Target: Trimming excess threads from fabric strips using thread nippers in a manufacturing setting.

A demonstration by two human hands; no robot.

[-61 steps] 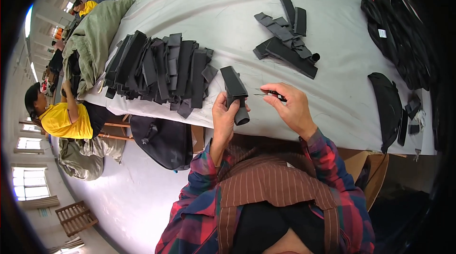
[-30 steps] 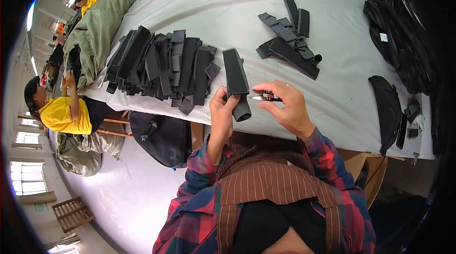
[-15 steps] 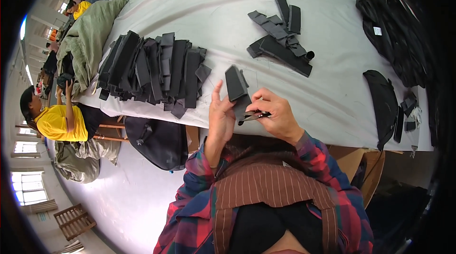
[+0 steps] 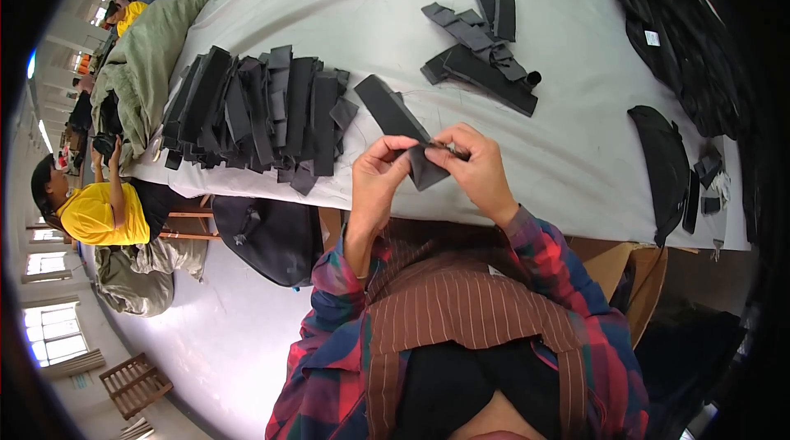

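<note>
Two pinched grips meet at the near end of one dark strip. Left hand: grip clenched, thumb and index finger nearly together, strip end between them. Right hand: grip clenched on a small dark tool, mostly hidden by the fingers; its thumb presses the same strip end.

Change from half a second ago: the left index finger, then raised, is now bent onto the strip. The near end, then narrow under the tool, is now spread into a pointed flap. The strip's far end has swung toward 11 o'clock.

Pose: the left forearm enters from 7 o'clock, the right from 5 o'clock, both in plaid sleeves. Both hands angle inward over the near side of the surface.

Relative to the hands: a pile of similar strips lies between 9 and 10 o'clock; a smaller heap, at 1 o'clock; black garments, at 2 o'clock.
</note>
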